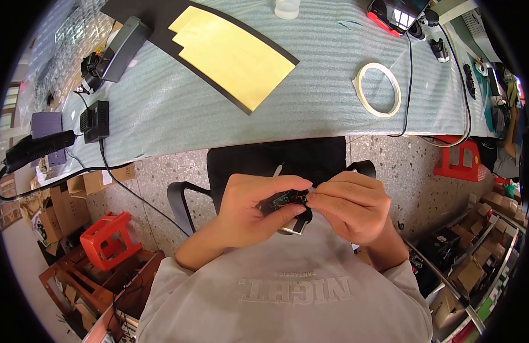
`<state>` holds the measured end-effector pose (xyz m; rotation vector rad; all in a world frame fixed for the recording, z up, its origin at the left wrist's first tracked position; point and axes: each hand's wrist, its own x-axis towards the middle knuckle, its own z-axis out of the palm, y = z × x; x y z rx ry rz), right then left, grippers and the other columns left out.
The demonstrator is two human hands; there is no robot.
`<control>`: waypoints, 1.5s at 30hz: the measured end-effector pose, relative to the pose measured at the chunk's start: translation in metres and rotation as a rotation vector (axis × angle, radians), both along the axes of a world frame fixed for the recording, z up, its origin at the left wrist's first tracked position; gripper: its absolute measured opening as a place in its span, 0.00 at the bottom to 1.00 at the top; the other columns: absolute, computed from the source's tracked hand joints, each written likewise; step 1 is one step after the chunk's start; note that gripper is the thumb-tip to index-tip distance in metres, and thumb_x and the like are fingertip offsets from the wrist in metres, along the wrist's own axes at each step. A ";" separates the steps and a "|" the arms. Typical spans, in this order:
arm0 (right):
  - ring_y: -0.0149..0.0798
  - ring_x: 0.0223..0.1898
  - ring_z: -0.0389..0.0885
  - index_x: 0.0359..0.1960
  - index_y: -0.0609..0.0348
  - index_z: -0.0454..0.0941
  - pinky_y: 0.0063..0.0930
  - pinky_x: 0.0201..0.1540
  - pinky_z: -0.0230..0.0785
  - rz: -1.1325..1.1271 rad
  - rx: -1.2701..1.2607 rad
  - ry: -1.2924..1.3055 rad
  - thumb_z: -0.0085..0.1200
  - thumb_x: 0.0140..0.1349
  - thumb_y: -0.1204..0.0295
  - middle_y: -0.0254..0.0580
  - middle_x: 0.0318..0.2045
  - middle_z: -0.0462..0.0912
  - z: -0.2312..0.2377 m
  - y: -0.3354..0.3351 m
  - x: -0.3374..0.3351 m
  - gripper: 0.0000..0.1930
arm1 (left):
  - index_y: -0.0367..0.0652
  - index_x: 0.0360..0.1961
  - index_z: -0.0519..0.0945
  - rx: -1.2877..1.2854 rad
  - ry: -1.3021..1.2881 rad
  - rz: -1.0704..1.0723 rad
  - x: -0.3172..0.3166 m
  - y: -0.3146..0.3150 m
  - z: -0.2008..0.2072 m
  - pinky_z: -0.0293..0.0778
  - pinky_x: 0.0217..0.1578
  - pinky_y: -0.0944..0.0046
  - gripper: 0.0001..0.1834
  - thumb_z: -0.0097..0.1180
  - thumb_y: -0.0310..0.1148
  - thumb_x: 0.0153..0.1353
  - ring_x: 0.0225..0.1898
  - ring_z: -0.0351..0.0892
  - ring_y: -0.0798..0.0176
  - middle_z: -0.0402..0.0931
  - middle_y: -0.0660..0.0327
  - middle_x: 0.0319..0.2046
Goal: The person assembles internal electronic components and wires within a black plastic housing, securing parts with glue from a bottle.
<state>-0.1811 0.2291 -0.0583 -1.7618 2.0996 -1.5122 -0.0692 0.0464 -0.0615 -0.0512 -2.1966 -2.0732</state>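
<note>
My left hand is closed around a small black electronic device, held in front of my chest. Part of a green circuit board and thin red wires show in its open side. The fingertips of my right hand are pinched together at the device's right edge. Whatever sits between those fingertips is too small and covered to make out. Below the device, a black and pale piece juts out under my left thumb. A thin whitish tip shows just above my left index finger.
Ahead stands a table with a pale green foam cover. It bears yellow sheets on a black board, a tape roll, a black adapter and cables. Below are a black chair, red stools and boxes.
</note>
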 end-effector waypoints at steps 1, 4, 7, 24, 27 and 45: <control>0.40 0.23 0.79 0.30 0.67 0.82 0.26 0.23 0.71 0.008 -0.040 0.006 0.65 0.35 0.83 0.44 0.27 0.82 -0.001 -0.002 0.001 0.15 | 0.37 0.46 0.82 -0.030 0.035 0.033 0.001 0.001 0.000 0.77 0.28 0.71 0.19 0.65 0.16 0.51 0.27 0.85 0.64 0.85 0.57 0.29; 0.41 0.23 0.78 0.30 0.70 0.81 0.28 0.23 0.71 0.022 -0.103 -0.014 0.62 0.33 0.84 0.46 0.28 0.81 -0.001 -0.005 0.004 0.16 | 0.37 0.46 0.82 -0.052 0.102 0.062 0.001 0.002 0.003 0.79 0.31 0.70 0.19 0.67 0.16 0.50 0.30 0.86 0.62 0.85 0.55 0.32; 0.42 0.24 0.79 0.30 0.69 0.81 0.28 0.24 0.71 0.043 -0.108 -0.097 0.63 0.38 0.85 0.46 0.28 0.82 0.000 -0.004 0.007 0.13 | 0.36 0.44 0.83 -0.033 0.139 0.065 0.005 0.003 -0.003 0.80 0.32 0.69 0.19 0.68 0.17 0.49 0.31 0.87 0.61 0.86 0.54 0.34; 0.33 0.47 0.80 0.55 0.70 0.77 0.24 0.46 0.74 0.006 -0.112 -1.509 0.53 0.65 0.84 0.48 0.51 0.80 0.015 -0.017 0.035 0.16 | 0.38 0.39 0.79 0.971 -0.226 0.200 0.015 0.026 -0.016 0.75 0.40 0.68 0.11 0.65 0.21 0.56 0.39 0.79 0.67 0.80 0.58 0.36; 0.32 0.46 0.81 0.57 0.70 0.76 0.23 0.47 0.75 0.025 -0.022 -1.468 0.55 0.64 0.83 0.45 0.47 0.83 0.012 -0.012 0.033 0.18 | 0.38 0.39 0.79 0.846 -0.103 0.199 0.019 0.025 -0.023 0.75 0.42 0.67 0.10 0.65 0.20 0.56 0.39 0.79 0.67 0.80 0.58 0.37; 0.39 0.56 0.79 0.53 0.71 0.77 0.35 0.63 0.68 0.214 -0.163 -1.439 0.53 0.62 0.89 0.52 0.50 0.82 0.012 -0.021 0.027 0.17 | 0.37 0.31 0.82 0.297 0.396 0.130 -0.006 -0.002 -0.015 0.65 0.19 0.70 0.11 0.64 0.16 0.45 0.15 0.74 0.63 0.79 0.52 0.20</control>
